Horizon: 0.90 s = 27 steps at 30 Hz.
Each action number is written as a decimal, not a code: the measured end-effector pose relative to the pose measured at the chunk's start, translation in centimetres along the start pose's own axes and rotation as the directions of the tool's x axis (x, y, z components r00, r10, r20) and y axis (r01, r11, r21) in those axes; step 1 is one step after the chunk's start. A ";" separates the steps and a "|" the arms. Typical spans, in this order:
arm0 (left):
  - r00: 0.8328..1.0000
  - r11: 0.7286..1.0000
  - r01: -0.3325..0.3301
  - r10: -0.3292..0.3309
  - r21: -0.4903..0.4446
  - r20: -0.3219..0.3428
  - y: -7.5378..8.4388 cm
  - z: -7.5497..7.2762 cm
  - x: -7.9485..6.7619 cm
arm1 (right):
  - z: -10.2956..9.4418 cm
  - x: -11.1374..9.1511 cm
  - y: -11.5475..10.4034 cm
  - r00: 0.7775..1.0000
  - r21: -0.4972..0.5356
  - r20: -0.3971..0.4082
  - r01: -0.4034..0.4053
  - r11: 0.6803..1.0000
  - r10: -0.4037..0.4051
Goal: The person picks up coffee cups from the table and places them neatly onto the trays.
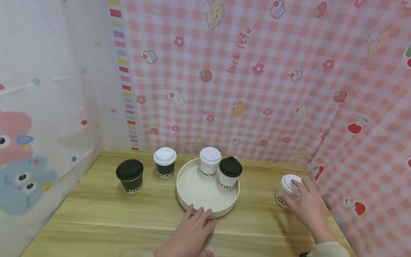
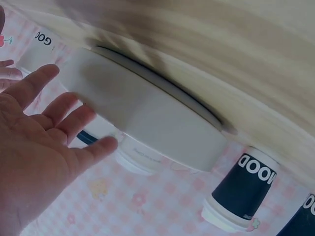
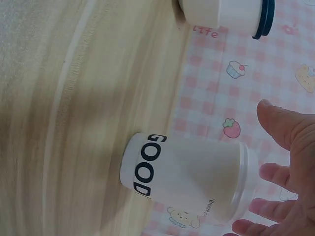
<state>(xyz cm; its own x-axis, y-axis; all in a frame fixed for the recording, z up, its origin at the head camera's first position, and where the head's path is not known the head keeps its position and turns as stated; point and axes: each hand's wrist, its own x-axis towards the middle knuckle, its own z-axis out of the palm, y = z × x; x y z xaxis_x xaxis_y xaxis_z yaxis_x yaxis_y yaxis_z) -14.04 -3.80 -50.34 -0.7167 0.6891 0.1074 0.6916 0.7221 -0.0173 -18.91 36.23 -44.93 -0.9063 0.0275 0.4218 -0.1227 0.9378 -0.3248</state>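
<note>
My left hand (image 1: 194, 232) is at the near rim of a round cream tray (image 1: 199, 200), its fingers extended; whether they touch the rim is hard to tell. Inside the tray stand a white paper cup with a white lid (image 1: 210, 162) and a white cup with a black lid (image 1: 229, 173). At the right, my right hand (image 1: 306, 205) reaches over a white cup with a white lid (image 3: 182, 177). Its thumb stands apart from that cup in the right wrist view, and the fingers are spread beside the lid without gripping it.
Left of the tray stand a black cup with a white lid (image 1: 165, 162) and a black cup with a black lid (image 1: 130, 176). A pink checked cloth (image 1: 224, 89) hangs behind the wooden table (image 1: 128, 217) and along its right side. A white printed cloth (image 1: 57, 107) hangs at left.
</note>
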 end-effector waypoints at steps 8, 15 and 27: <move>0.999 0.976 -0.029 0.023 -0.217 -0.029 -0.9 -1.3 0.3 | 0.5 0.0 0.2 0.998 -0.003 0.036 -0.050 0.999 0.050; 0.994 0.967 0.063 -0.084 -0.246 -0.075 -4.4 -1.8 -0.9 | 0.8 0.3 0.9 0.997 -0.004 0.015 -0.074 0.997 0.074; 0.989 0.956 0.136 -0.146 -0.261 -0.022 -6.9 -1.0 -2.4 | 1.8 0.6 1.7 0.995 0.019 -0.051 -0.080 0.997 0.081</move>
<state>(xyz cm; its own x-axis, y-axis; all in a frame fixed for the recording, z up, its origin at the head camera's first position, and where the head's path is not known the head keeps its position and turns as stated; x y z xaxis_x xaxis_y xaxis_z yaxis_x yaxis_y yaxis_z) -17.05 -10.48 -49.44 -0.8080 0.5745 0.1309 0.5873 0.7674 0.2573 -20.41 37.26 -46.71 -0.8913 0.1207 0.4371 -0.0576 0.9260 -0.3731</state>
